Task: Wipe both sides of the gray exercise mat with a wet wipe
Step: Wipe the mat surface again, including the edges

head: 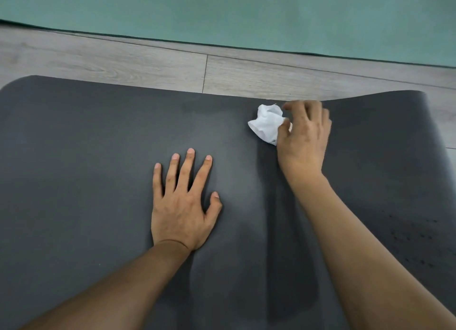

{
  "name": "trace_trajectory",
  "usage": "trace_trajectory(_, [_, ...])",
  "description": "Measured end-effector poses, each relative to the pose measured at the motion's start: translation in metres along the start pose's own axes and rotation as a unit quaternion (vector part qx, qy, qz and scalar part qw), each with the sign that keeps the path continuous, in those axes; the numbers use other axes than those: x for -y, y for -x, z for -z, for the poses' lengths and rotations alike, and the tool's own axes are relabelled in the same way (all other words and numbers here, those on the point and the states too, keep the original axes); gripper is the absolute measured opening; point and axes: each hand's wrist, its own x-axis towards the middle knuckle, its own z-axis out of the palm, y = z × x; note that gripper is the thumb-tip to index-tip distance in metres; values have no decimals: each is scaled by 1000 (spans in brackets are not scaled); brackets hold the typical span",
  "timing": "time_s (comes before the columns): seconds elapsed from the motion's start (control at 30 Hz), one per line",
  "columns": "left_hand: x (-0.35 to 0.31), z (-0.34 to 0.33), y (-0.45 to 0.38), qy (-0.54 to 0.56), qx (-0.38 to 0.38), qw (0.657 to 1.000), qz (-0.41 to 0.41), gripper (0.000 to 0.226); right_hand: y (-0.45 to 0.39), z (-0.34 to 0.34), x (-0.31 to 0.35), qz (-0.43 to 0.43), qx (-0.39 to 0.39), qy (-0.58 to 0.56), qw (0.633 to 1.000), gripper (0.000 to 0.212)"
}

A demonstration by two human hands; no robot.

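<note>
Two bare forearms, no sleeves, unadorned fingers [191, 154]

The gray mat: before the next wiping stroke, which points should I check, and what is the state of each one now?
1. Right hand pinches the wet wipe: ok.
2. Wipe lies on the gray mat, near its far edge: ok.
3. Left hand rests flat with spread fingers and steadies the mat: ok.
4. Mat lies flat: not ok, its right end curls up.
5. Darker streaks beside the right forearm suggest wiped lanes; left part looks untouched: cannot tell.
6. Wipe wet enough: cannot tell.
</note>
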Motion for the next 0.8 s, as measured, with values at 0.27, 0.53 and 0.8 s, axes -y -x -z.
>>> trace_trajectory(0.27, [0, 0, 0, -1, 6, 1000, 1, 70, 8, -25, -3, 84, 86, 30, 992, 25])
trace_trajectory(0.53, [0, -1, 0, -8, 14, 1000, -1, 71, -11, -5, -39, 247, -55, -30, 967, 22])
trace_trajectory(0.8, [0, -1, -1, -6, 11, 1000, 2, 71, 17, -23, -42, 136, 38, 10, 990, 32])
